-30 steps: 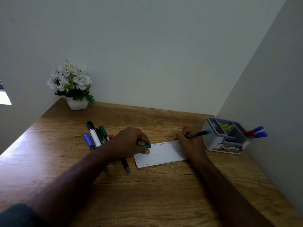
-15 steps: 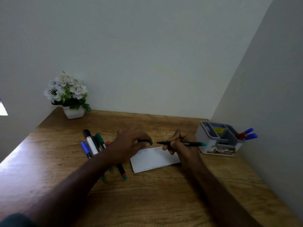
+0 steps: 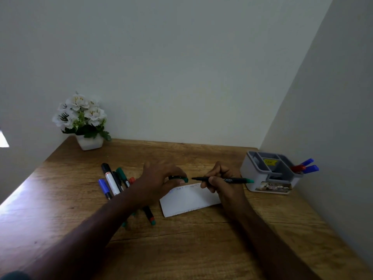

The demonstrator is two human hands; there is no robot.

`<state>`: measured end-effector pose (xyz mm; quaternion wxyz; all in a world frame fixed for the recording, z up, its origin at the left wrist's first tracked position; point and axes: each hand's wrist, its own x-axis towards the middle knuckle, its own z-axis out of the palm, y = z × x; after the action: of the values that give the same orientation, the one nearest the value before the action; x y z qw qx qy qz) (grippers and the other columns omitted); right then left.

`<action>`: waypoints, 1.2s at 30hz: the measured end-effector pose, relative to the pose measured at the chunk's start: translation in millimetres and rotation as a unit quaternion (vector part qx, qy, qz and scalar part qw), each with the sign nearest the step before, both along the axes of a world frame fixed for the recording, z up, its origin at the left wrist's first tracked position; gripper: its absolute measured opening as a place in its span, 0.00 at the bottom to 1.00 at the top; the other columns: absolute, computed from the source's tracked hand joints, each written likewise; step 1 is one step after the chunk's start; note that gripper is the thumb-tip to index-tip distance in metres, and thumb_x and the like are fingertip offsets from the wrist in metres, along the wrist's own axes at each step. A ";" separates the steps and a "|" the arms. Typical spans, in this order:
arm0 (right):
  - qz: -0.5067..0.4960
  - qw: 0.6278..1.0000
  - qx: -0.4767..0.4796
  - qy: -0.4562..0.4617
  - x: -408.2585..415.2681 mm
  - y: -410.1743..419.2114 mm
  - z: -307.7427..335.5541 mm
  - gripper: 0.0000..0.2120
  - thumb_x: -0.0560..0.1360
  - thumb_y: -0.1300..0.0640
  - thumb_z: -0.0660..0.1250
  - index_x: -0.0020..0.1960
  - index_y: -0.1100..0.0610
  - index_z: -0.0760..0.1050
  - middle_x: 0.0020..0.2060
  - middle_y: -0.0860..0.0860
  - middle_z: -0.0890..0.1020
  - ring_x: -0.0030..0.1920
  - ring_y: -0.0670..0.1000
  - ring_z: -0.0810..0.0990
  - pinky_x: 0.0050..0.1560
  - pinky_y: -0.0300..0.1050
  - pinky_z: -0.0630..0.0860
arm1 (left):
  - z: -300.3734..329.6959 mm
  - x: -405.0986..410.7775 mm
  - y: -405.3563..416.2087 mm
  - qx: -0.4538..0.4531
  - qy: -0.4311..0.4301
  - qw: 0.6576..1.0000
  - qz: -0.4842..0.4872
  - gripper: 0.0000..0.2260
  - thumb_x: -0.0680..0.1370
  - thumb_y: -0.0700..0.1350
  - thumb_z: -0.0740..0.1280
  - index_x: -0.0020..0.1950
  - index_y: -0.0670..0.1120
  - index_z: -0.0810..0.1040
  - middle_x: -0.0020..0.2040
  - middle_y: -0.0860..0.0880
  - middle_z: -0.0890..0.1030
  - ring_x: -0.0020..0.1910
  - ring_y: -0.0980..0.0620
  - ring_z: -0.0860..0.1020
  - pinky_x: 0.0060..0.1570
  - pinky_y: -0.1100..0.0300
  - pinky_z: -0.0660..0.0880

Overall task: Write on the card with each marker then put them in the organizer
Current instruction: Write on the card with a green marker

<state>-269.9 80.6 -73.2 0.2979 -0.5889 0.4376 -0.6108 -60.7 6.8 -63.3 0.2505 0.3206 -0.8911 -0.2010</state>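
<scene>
Fingers of right hand (image 3: 224,183) curl round the green-ended marker (image 3: 226,180) at mid-barrel, barrel approx. level, bare tip pointing left; fingers of left hand (image 3: 159,179) pinch its green cap (image 3: 179,178), w/ cap mouth just beside the tip. Both sit just above the far edge of the card (image 3: 188,199), which lies flat on the desk (image 3: 181,249) btwn the wrists. Judgement: marker is light, stiff, smooth plastic, so likely to roll if set down; best held mid-barrel, as here, for capping. Card is thin & slides easily; needs a steadying finger. Organizer (image 3: 270,174) stands well to the right, already holding blue & red markers. Loose markers (image 3: 116,181) lie left of the card.
</scene>
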 end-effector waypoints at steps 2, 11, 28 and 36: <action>-0.002 1.000 -0.001 0.030 1.2 0.9 -0.7 0.06 0.71 0.68 0.63 0.38 0.72 0.74 0.31 0.59 0.82 0.30 0.51 0.76 0.32 0.42 0.74 | -0.8 -1.1 0.6 -0.001 0.009 1.000 -0.007 0.20 0.73 0.65 0.54 0.54 0.59 0.79 0.47 0.66 0.75 0.53 0.60 0.70 0.60 0.47 0.60; 0.039 0.995 0.045 0.075 8.3 1.2 -2.3 0.06 0.74 0.56 0.72 0.39 0.55 0.78 0.33 0.53 0.82 0.34 0.50 0.79 0.38 0.43 0.75 | -5.0 -12.6 6.2 0.004 0.085 0.993 -0.083 0.11 0.77 0.54 0.64 0.52 0.52 0.83 0.41 0.66 0.77 0.45 0.63 0.75 0.46 0.62 0.71; 0.029 0.999 0.040 0.011 15.4 5.9 6.1 0.11 0.70 0.59 0.76 0.50 0.56 0.78 0.41 0.49 0.82 0.42 0.49 0.81 0.43 0.45 0.77 | 14.9 -25.4 27.6 0.111 0.270 0.956 -0.038 0.06 0.77 0.40 0.68 0.47 0.46 0.85 0.41 0.56 0.85 0.41 0.58 0.82 0.41 0.70 0.74; -0.055 0.998 -0.033 -0.018 14.3 3.8 8.5 0.14 0.77 0.65 0.69 0.61 0.55 0.77 0.53 0.49 0.84 0.55 0.50 0.83 0.51 0.46 0.81 | 31.4 -78.6 61.2 0.339 0.465 0.818 -0.020 0.07 0.77 0.38 0.67 0.51 0.41 0.83 0.48 0.43 0.85 0.48 0.50 0.83 0.42 0.65 0.77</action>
<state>-255.6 84.4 -64.7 0.2522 -0.5623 0.4434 -0.6508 -139.2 68.0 -31.9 0.5065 0.2356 -0.5503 -0.6206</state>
